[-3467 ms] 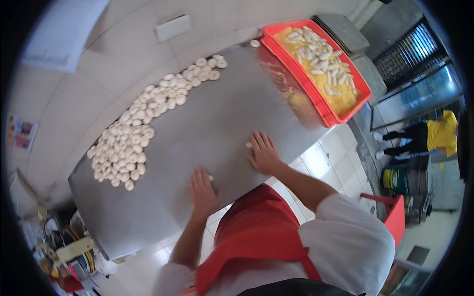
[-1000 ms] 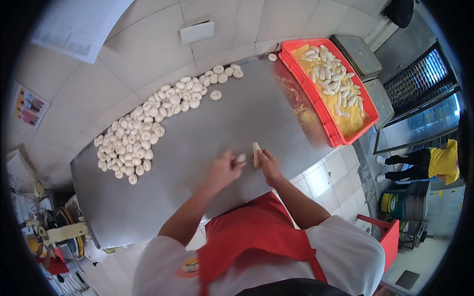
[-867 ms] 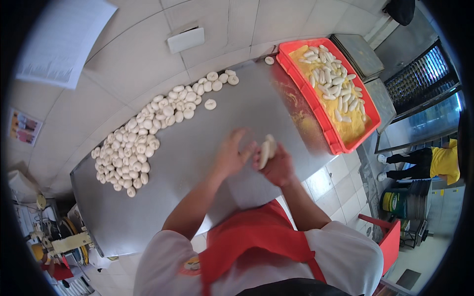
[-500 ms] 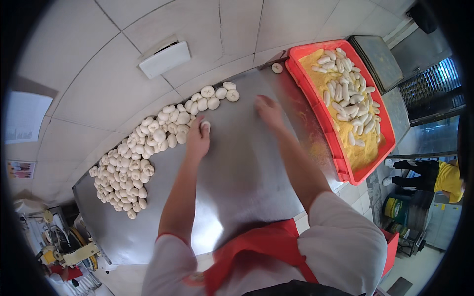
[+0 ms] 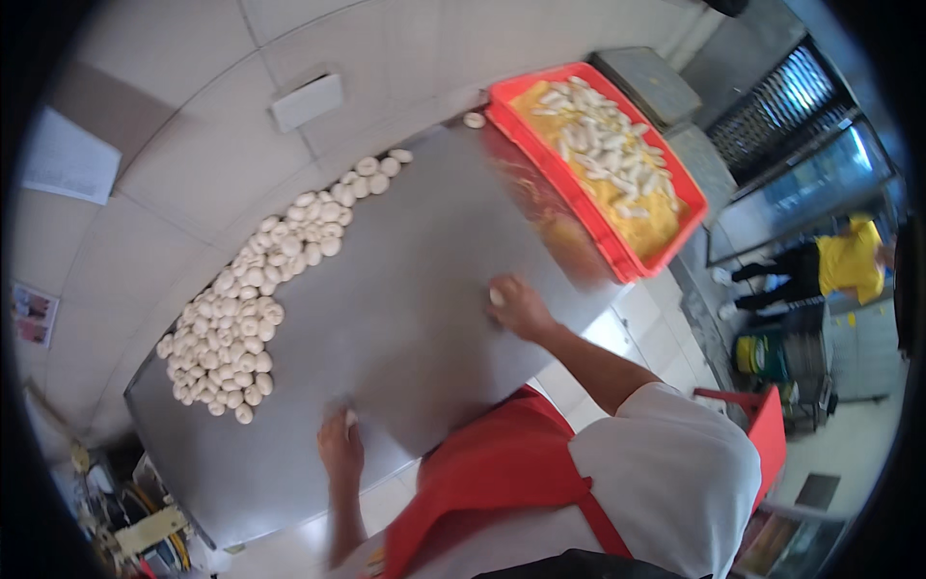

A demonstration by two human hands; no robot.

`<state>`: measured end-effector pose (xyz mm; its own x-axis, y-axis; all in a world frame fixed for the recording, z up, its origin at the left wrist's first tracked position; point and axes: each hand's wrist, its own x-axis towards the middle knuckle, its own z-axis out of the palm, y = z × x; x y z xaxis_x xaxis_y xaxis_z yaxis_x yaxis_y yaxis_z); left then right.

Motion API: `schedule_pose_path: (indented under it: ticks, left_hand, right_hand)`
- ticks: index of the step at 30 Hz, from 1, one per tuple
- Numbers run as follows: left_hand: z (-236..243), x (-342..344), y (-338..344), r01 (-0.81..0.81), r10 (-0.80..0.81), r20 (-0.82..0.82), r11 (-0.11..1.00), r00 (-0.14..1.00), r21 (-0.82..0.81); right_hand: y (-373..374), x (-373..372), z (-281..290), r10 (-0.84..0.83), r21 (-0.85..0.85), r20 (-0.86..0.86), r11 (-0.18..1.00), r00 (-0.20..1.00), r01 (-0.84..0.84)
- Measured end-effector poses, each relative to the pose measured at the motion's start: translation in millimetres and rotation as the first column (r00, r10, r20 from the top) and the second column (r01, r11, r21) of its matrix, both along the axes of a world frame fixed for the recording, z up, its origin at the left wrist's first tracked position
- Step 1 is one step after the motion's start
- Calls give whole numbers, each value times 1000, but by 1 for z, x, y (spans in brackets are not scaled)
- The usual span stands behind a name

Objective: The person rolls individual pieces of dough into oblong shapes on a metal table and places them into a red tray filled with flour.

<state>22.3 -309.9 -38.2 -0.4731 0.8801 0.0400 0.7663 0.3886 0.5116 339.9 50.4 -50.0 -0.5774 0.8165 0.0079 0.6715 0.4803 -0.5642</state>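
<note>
My right hand (image 5: 521, 309) is over the middle right of the metal table, fingers closed round a small white dough ball (image 5: 497, 296). Close to the table's front edge is my left hand (image 5: 340, 449), slightly smeared by motion. Its fingers are curled, and a pale bit of dough shows at their tips. Many round white dough balls (image 5: 231, 333) lie in a long band along the table's left and far side, several with creased tops. One lone dough ball (image 5: 474, 120) sits at the far edge beside the red tray.
A red plastic tray (image 5: 569, 198) at the far right holds yellow crumbs or flour and elongated white dough pieces (image 5: 603, 140). The steel table (image 5: 405, 261) meets a tiled wall. A person in a yellow top (image 5: 849, 261) stands farther right. Dark flat trays (image 5: 646, 85) are behind the red tray.
Both hands have drawn back from the far side toward my body, the left one out to the table's front edge. My view has turned, so the table and tray appear shifted left.
</note>
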Motion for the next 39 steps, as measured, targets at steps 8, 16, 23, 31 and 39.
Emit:
schedule_pose_path:
  ticks: [8,16,23,31,39]
  left_hand:
    - [-31,53,-8,231,-244,-138,967,960,-107]
    - [-8,0,209,238,-267,-249,961,931,-139]
    - [-29,29,134,169,-200,-234,975,951,-147]
    - [-1,65,61,237,-206,132,927,970,-292]
    - [62,110,268,343,-499,229,799,836,494]
  right_hand:
    - [-100,42,-1,135,69,381,982,915,-173]
    - [68,-116,15,-30,216,431,974,902,-71]
    - [-13,-77,-9,17,149,369,986,929,-77]
    - [-131,23,32,-1,-55,272,998,962,16]
    - [-58,23,54,-822,-615,-545,262,162,-744]
